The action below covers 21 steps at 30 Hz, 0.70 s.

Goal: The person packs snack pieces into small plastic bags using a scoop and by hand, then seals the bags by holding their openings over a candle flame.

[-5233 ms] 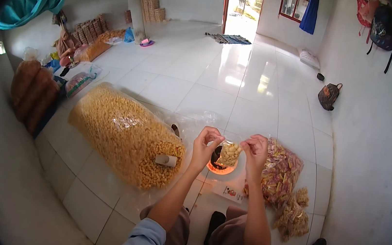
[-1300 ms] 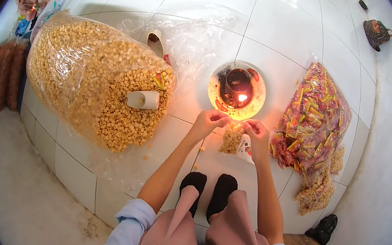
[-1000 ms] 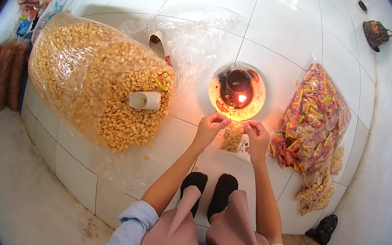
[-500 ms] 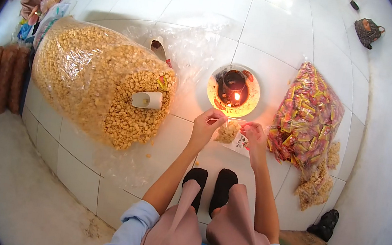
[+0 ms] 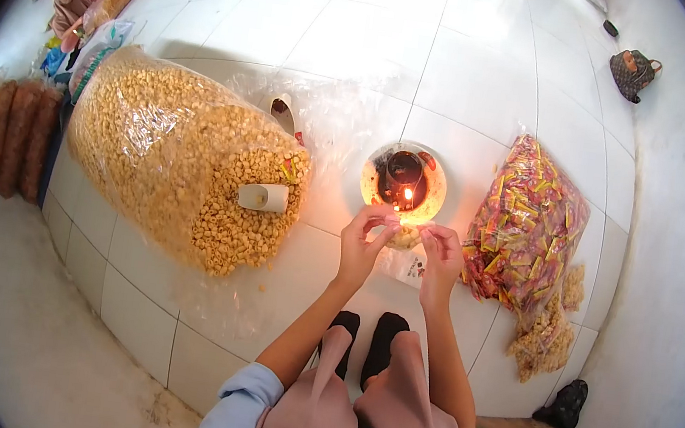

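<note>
My left hand (image 5: 363, 238) and my right hand (image 5: 442, 256) each pinch an end of the top edge of a small clear plastic bag (image 5: 404, 239). Pale yellow puffed snack pieces show through the bag, partly hidden behind my fingers. Just beyond my fingertips, a small flame (image 5: 409, 194) burns beside a dark cup (image 5: 404, 168), on a plate (image 5: 441, 194) with dark, scorched-looking stains. The bag's top edge is close to the flame; whether they touch I cannot tell. Under my hands, a white printed piece (image 5: 411, 270) partly shows.
On the left lies a large clear bag of puffed snacks (image 5: 156, 127) with a white scoop (image 5: 263, 197) in its mouth. Another scoop (image 5: 284, 113) lies behind. To the right are a bag of red-and-yellow packets (image 5: 529, 224) and small filled snack bags (image 5: 542, 345). A handbag (image 5: 634, 74) sits farther back.
Both hands, with the small bag pinched between them, have come closer to the flame and plate. The whole view has shifted slightly.
</note>
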Motion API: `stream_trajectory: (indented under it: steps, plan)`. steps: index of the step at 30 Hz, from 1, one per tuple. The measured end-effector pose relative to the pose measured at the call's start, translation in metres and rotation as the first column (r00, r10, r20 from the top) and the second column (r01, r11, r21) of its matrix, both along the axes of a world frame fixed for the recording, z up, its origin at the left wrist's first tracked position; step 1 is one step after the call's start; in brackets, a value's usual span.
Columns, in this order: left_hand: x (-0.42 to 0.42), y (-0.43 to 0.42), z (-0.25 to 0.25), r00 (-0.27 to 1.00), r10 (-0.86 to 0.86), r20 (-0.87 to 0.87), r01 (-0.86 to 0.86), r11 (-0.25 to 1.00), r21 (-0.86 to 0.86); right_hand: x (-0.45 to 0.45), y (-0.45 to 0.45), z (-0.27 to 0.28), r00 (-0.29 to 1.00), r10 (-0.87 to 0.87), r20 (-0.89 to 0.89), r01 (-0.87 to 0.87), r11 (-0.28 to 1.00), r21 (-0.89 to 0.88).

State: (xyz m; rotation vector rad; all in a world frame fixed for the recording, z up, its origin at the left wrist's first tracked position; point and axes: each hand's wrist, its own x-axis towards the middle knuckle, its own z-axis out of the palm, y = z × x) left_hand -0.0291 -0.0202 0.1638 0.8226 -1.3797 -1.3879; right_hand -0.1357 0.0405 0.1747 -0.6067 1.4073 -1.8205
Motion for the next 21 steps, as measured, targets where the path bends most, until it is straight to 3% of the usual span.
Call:
stream_trajectory:
  steps: [1,3,10,13,16,18,21]
  plan:
    - [-0.002,-0.001,0.003,1.000,0.001,-0.001,-0.001,1.000,-0.003,0.000,-0.002,0.003,1.000,0.001,-0.001,-0.001,1.000,-0.003]
    - [-0.007,0.000,0.008,0.964,0.056,-0.261,-0.021,0.990,0.136,0.000,-0.003,0.013,0.997,-0.041,-0.062,0.037,0.997,-0.073]
    - [-0.008,-0.010,0.021,0.968,0.078,-0.238,-0.068,0.996,0.050,0.000,-0.011,0.028,0.995,-0.046,-0.093,0.036,0.994,-0.101]
    - [-0.007,-0.013,0.026,0.967,0.086,-0.238,-0.085,0.996,0.016,0.001,-0.016,0.032,0.968,-0.155,-0.196,0.119,0.976,-0.184]
    - [-0.002,-0.018,0.027,0.989,0.070,-0.128,-0.072,0.997,-0.013,-0.002,-0.016,0.036,0.958,-0.186,-0.219,0.129,0.960,-0.249]
    - [0.003,-0.022,0.028,0.998,0.049,0.031,-0.046,0.995,-0.085,-0.010,-0.013,0.031,0.882,-0.098,-0.461,0.038,0.990,-0.139]
    - [0.006,-0.026,0.047,0.978,0.102,0.180,-0.059,0.972,-0.229,-0.012,-0.013,0.041,0.792,-0.062,-0.608,0.025,0.997,-0.070]
